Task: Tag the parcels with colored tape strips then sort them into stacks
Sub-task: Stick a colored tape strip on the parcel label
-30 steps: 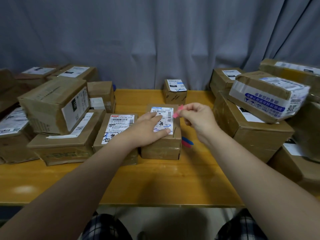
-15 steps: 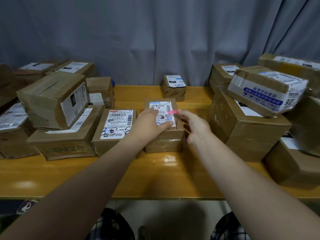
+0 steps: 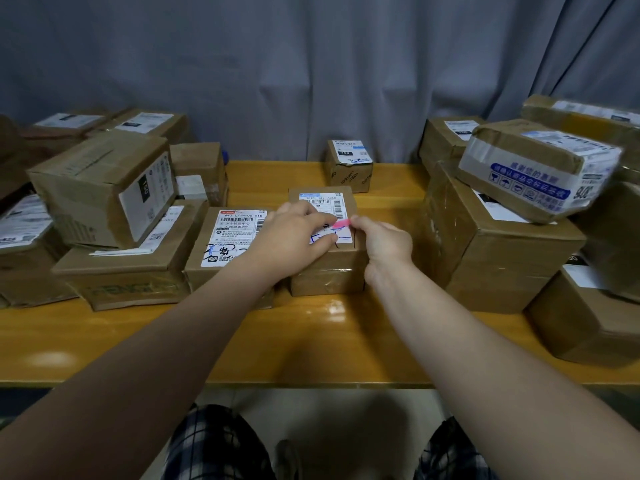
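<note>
Yellow wooden table [image 3: 311,341] in front of a grey curtain [image 3: 311,81], with brown parcels [image 3: 502,258] piling up on both sides. Mid-table the small parcel [image 3: 325,278] is sitting just right of a flat parcel [image 3: 239,237] that's carrying a big white label. On its top the left hand [image 3: 294,237] is lying with fingers nearly straight and slightly apart, pressing on the shipping label [image 3: 323,202] and pinning the box. Beside it the right hand [image 3: 384,240] is pinching the right end of the pink tape strip [image 3: 341,222] between thumb and forefinger, other fingers curling under. The strip is sitting over the right part of that label, between the two hands; can't tell whether its left end is touching down yet. Its long axis is running left-right across the box top, the right end tilting slightly toward the far side and the left end pointing at the left fingertips. I'm judging this as the stick-down step. Doing it well means landing the left end first, then wiping along the strip with a left fingertip toward the pinch and releasing only at the end, so it's lying flat with no wrinkle. I'd be keeping it off the barcode at the label's far edge. The left palm should be holding the box square so it isn't sliding on the glossy tabletop.
</note>
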Demonstrator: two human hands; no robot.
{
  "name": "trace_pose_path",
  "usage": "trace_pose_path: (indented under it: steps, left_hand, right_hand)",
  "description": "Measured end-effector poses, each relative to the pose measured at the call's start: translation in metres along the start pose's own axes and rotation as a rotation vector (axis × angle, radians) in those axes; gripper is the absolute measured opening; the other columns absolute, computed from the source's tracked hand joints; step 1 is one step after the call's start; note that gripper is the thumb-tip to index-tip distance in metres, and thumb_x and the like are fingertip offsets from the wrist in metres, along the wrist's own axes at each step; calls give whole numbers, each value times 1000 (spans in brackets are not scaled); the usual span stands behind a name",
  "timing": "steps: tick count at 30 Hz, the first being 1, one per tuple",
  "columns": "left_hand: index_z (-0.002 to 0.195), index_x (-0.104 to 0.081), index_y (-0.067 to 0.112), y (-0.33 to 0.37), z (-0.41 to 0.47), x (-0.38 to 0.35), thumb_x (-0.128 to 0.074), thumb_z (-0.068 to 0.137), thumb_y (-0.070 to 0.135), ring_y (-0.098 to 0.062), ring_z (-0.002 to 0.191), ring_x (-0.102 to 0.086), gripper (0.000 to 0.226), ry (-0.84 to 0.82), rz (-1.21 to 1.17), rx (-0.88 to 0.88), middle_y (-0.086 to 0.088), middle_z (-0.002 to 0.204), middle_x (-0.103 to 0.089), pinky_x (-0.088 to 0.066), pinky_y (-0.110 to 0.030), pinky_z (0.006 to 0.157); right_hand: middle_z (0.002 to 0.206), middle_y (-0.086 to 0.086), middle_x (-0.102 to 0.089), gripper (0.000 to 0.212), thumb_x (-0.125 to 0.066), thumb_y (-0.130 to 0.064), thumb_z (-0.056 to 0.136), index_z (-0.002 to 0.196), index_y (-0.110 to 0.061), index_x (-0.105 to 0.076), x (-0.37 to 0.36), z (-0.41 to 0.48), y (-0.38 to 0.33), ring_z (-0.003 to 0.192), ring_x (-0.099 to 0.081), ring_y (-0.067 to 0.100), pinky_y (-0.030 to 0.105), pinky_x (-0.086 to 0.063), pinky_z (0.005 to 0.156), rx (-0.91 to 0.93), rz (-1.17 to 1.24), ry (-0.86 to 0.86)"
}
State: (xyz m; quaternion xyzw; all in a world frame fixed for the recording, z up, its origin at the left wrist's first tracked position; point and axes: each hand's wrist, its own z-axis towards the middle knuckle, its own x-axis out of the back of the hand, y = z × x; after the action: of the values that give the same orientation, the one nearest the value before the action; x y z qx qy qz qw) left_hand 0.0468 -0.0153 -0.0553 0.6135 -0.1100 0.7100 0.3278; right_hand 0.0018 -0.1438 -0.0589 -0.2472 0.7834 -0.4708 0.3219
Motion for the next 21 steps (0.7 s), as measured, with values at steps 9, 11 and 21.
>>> trace_pose_path:
  steps: [9, 11, 21]
  left_hand:
    - [132, -51, 42, 0, 1, -3, -41, 96, 47, -19, 114, -38, 38, -4, 43, -25, 4, 121, -47, -29, -35, 97]
    - [131, -53, 40, -1, -1, -5, -43, 95, 47, -19, 112, -39, 38, 31, 27, -25, 5, 119, -49, -29, -34, 96]
    - [133, -53, 23, -4, -6, 2, -51, 89, 56, -20, 121, -43, 55, 18, -23, 37, 0, 128, -51, -37, -33, 99]
  right_hand:
    - [90, 1, -61, 43, -78, -19, 77, 104, -17, -45, -1, 15, 5, 69, -61, 11, 22, -46, 57, 213, -272, -25]
    - [96, 0, -59, 54, -79, -22, 77, 115, -17, -41, -1, 17, 4, 71, -59, 9, 21, -45, 59, 211, -388, -64]
    - [87, 3, -62, 44, -62, -13, 91, 129, -23, -42, 9, 17, -1, 70, -63, 14, 25, -53, 57, 88, -222, -88]
